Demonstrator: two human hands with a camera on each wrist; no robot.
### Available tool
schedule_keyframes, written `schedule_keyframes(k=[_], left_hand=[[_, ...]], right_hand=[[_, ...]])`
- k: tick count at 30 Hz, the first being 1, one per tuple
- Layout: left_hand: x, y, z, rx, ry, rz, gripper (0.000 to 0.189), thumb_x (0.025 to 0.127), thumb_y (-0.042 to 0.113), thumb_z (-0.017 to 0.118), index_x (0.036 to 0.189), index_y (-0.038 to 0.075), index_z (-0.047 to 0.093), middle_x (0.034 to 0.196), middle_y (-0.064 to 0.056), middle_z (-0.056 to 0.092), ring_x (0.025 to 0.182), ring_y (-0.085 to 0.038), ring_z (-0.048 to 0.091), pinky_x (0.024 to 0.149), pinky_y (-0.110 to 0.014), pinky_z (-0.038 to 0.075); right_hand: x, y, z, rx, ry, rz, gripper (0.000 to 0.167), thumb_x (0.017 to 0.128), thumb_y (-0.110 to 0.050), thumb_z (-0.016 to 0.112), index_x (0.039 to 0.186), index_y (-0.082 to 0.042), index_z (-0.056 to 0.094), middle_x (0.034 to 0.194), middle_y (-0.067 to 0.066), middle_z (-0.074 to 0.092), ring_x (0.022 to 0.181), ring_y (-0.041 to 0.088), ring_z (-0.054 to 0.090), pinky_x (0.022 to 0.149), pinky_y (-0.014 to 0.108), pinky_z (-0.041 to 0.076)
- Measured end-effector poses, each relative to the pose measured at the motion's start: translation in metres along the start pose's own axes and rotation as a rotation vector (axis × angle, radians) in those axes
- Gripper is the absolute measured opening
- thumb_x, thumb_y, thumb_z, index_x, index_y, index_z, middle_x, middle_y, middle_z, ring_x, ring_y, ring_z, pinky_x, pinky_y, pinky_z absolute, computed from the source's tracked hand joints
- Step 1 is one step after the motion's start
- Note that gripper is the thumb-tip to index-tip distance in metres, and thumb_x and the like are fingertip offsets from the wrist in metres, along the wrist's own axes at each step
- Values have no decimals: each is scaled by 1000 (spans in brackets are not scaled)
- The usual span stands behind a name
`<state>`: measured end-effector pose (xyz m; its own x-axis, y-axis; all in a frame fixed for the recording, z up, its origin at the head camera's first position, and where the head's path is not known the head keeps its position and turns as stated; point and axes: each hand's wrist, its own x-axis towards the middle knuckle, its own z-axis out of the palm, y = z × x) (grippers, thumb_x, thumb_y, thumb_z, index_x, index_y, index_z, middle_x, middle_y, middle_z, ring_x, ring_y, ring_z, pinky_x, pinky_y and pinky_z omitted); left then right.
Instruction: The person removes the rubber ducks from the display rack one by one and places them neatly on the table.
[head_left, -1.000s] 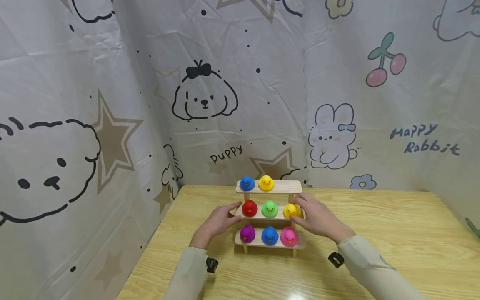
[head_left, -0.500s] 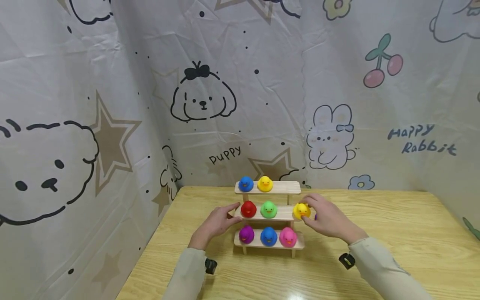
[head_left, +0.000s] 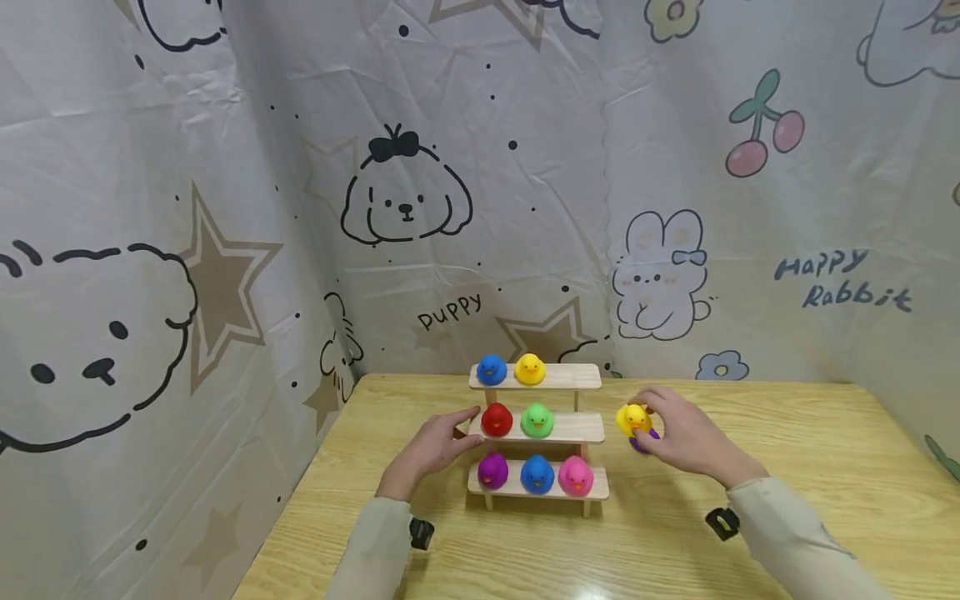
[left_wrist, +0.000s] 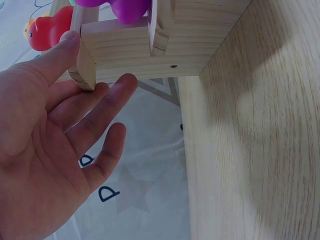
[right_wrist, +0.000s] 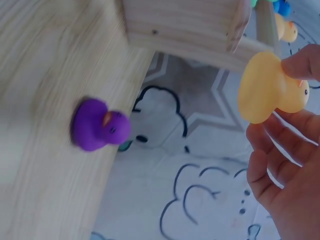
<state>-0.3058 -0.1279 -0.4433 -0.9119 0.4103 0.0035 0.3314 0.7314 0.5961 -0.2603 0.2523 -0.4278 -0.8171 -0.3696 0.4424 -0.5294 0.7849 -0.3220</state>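
Observation:
A three-tier wooden display shelf holds rubber ducks. My left hand pinches the left end of its middle board, thumb on top and forefinger beneath, in the left wrist view. Right of the shelf, my right hand holds a yellow duck between thumb and fingers, above the table. Below it, a purple duck sits on the table, partly hidden in the head view. On the middle board are a red duck and a green duck.
The top board carries a blue duck and another yellow duck. Purple, blue and pink ducks line the bottom board. A printed curtain hangs behind the wooden table.
My right hand has lifted the yellow duck off the right end of the middle board and carried it rightward. The purple duck behind came into view. My left hand has stayed put.

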Motion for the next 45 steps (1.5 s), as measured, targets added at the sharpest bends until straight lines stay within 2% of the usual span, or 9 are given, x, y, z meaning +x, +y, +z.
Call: schedule_keyframes(k=[7,20,28,35,45], left_hand=[[0,1,0,6,0,-7,59,92,38,61,142,12,45,135,-8,52,98,-20,62,81,-34,52],[-1,2,0,-3,-2,-7,58,92,37,61,142,12,45,136,-8,52,98,-20,61,81,-34,52],[-1,2,-1,-1,3,13,59,92,38,61,142,10,45,136,-9,51,98,-21,62,81,-34,52],[-1,3,-1,-5,6,9,59,92,37,61,142,11,45,135,-9,52,98,-21,62,80,-34,52],[-1,3,-1,-19,7,2,58,91,36,63,141,10,46,134,-9,53,98,-22,62,79,-34,53]], right_hand=[[-12,21,-4,-8,0,50,28,76,-10,71,102,-5,64,101,3,60,86,21,58,74,41,51],[-29,53,-10,-35,-53,132,28,78,-12,71,104,0,64,98,5,60,86,24,57,74,44,49],[-37,64,-9,-51,-84,125,28,78,-13,72,101,0,66,91,1,57,83,23,56,71,40,49],[-41,70,-7,-52,-111,164,30,78,-14,73,102,2,65,92,2,58,83,24,57,71,41,49],[-45,84,3,-61,-148,176,30,77,-14,74,102,1,66,91,2,59,83,24,58,73,42,50]])
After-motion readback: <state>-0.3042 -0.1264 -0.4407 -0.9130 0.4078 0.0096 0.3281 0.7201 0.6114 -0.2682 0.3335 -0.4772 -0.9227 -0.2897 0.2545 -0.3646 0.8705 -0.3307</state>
